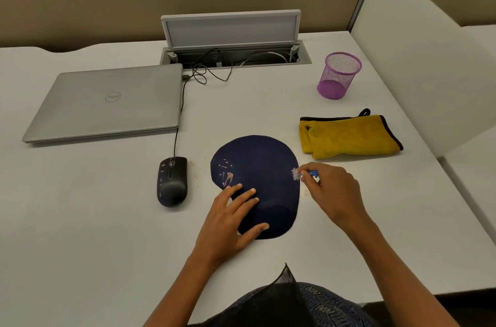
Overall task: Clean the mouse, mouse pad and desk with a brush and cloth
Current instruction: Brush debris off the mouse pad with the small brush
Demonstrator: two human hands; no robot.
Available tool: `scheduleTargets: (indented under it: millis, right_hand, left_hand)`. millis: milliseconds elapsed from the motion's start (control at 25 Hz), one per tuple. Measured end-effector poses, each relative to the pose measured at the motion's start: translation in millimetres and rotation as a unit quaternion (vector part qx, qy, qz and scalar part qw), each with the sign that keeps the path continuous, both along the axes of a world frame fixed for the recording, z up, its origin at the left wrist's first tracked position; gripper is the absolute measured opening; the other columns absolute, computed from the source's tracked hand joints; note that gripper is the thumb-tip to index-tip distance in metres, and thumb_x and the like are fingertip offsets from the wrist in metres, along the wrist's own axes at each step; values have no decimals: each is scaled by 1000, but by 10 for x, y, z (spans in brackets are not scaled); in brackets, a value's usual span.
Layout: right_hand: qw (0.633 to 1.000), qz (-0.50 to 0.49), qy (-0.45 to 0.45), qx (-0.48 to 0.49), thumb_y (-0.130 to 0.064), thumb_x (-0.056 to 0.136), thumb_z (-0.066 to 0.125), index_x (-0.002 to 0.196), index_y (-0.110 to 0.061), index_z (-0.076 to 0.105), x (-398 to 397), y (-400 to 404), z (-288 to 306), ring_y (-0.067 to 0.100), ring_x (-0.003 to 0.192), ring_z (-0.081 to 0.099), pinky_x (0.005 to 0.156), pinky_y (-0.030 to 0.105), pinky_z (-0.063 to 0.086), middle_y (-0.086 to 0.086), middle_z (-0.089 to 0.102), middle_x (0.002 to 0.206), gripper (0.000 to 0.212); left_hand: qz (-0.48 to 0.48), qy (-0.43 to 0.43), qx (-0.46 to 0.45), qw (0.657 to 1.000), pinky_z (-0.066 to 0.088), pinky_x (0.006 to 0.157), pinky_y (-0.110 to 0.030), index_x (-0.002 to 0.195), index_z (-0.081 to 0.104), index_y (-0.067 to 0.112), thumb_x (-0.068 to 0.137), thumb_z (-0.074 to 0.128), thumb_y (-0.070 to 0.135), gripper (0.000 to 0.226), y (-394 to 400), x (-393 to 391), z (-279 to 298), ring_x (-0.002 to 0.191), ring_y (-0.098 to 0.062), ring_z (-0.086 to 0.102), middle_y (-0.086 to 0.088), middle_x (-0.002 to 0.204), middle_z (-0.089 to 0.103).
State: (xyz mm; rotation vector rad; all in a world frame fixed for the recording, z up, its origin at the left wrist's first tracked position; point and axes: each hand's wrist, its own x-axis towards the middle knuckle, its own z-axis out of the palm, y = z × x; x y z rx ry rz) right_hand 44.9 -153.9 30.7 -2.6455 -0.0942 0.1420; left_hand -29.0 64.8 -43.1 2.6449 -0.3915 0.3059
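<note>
Light: we see soft, even light from above on the white desk (107, 219).
Shadows: small, faint ones under the hands.
Blur: the brush (298, 173) tip looks fuzzy.
Edges: far desk lines bend.

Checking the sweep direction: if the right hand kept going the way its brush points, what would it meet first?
The right hand points its brush leftward, bristles at the mouse pad edge; it would likely cross the pad first.

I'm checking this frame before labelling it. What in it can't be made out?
Head view only:
- Brush: its handle is hidden inside the right hand; the bristles are blurred.
- Mouse pad: its near-left part lies under the left hand.
- Specks on the desk beside the mouse: too small to identify.
</note>
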Motion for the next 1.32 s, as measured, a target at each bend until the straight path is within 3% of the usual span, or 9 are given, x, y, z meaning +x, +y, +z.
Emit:
scheduleTargets:
  millis: [160, 400, 560, 640, 800, 880, 1000, 1120, 1320]
  right_hand:
    - [976, 102, 84, 173, -30, 91, 54, 106, -22, 68, -81, 157, 24, 14, 88, 65, 81, 32, 55, 1, 72, 103, 22]
    - [996, -80, -25, -3, -34, 91, 52, 116, -20, 63, -13, 9, 31, 24, 95, 64, 79, 28, 46, 8, 70, 109, 31]
    - [970, 26, 76, 228, -28, 91, 55, 106, -20, 68, -70, 179, 19, 17, 75, 65, 65, 18, 52, 3, 72, 103, 21]
    - [972, 76, 115, 189, -30, 91, 54, 108, -24, 67, -98, 227, -62, 15, 77, 64, 69, 21, 54, 2, 71, 104, 22]
    - [997, -67, -25, 24, -35, 92, 52, 114, -24, 64, -13, 70, -40, 23, 92, 65, 73, 25, 44, 5, 71, 106, 28]
    - [991, -97, -67, 63, -32, 91, 53, 114, -20, 66, 24, -5, -51, 25, 89, 65, 70, 25, 44, 9, 71, 104, 29]
    - [969, 34, 23, 243, -25, 90, 56, 108, -20, 68, -32, 88, -96, 19, 86, 67, 65, 19, 50, 4, 72, 103, 22]
    - [951, 135, 102, 259, -23, 91, 55, 105, -24, 69, -78, 152, -235, 14, 90, 67, 62, 17, 52, -3, 72, 103, 19]
    - [987, -81, -93, 103, -27, 90, 56, 113, -16, 66, 108, -30, -284, 24, 88, 66, 73, 27, 49, 8, 72, 102, 27]
  left_hand:
    - [-5, -7, -1, 1000, 27, 106, -38, 120, 61, 19, 87, 40, 64, 59, 7, -5, -4, 130, -17, 35, 5, 131, 54]
    - [1, -2, 0, 1000, 29, 106, -38, 121, 61, 20, 87, 43, 63, 58, 3, -1, 2, 130, -17, 35, 7, 132, 54]
    - [-4, -7, 2, 1000, 29, 106, -40, 121, 60, 18, 87, 42, 63, 60, 8, -7, -10, 130, -17, 35, 3, 131, 54]
    - [1, -7, 2, 1000, 31, 105, -41, 121, 59, 17, 86, 41, 65, 61, 2, -5, 2, 129, -18, 36, 0, 131, 55]
    - [12, -5, -30, 999, 32, 105, -35, 120, 53, 18, 83, 48, 65, 60, 5, -5, 35, 129, -15, 36, 3, 130, 54]
    - [11, -7, -36, 999, 32, 105, -34, 123, 50, 18, 82, 49, 65, 61, 2, -9, 38, 129, -15, 36, 3, 130, 53]
    - [13, -8, -40, 999, 34, 103, -34, 124, 48, 18, 82, 48, 65, 63, -2, -8, 27, 127, -16, 37, 0, 130, 53]
    - [19, -15, -41, 999, 35, 100, -35, 125, 47, 18, 83, 45, 66, 64, -7, -8, 36, 124, -17, 38, -5, 129, 53]
    - [9, -12, -36, 999, 30, 104, -33, 124, 49, 18, 82, 49, 65, 63, 7, -1, 28, 128, -15, 36, 2, 130, 53]
